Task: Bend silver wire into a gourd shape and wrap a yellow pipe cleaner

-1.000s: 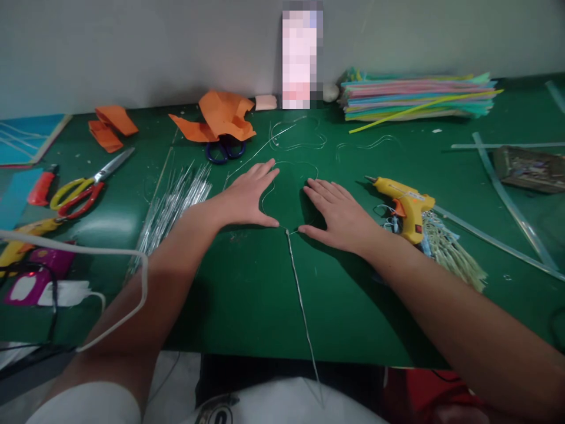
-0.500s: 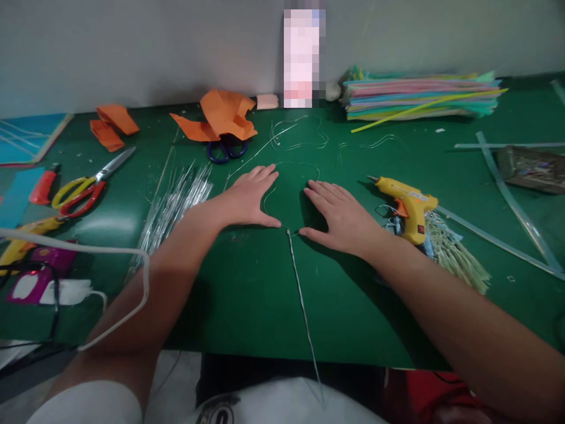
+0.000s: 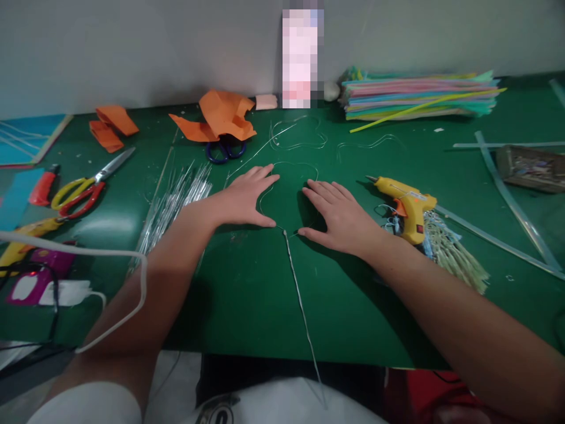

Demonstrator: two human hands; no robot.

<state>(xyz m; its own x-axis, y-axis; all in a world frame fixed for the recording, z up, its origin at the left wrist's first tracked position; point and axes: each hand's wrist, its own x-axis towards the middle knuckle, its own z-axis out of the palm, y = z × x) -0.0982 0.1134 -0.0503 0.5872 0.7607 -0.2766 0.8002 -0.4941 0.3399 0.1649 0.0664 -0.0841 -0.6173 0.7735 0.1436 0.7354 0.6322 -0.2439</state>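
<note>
On the green table (image 3: 247,306) lies a thin wire (image 3: 297,281) bent into a loop, with a twisted stem running toward me past the table's front edge. My left hand (image 3: 248,198) lies over the left side of the loop, fingers spread and thumb near the top of the stem. Over the right side rests my right hand (image 3: 338,213), palm down, its thumb apart from the other fingers. Fingertips of both hands touch or nearly touch the wire. Parts of the loop are hidden beneath them.
Cut wires (image 3: 172,206) lie under my left forearm. A yellow glue gun (image 3: 412,206) sits right of my right hand. Scissors (image 3: 97,182), orange paper (image 3: 227,115), pipe cleaners (image 3: 419,97), glue sticks (image 3: 512,194) and a small box (image 3: 529,168) lie around. A white cable (image 3: 143,282) crosses my left forearm.
My left hand has shifted very slightly left, and the left side of the wire loop bows out a little more. The right hand stays almost in place.
</note>
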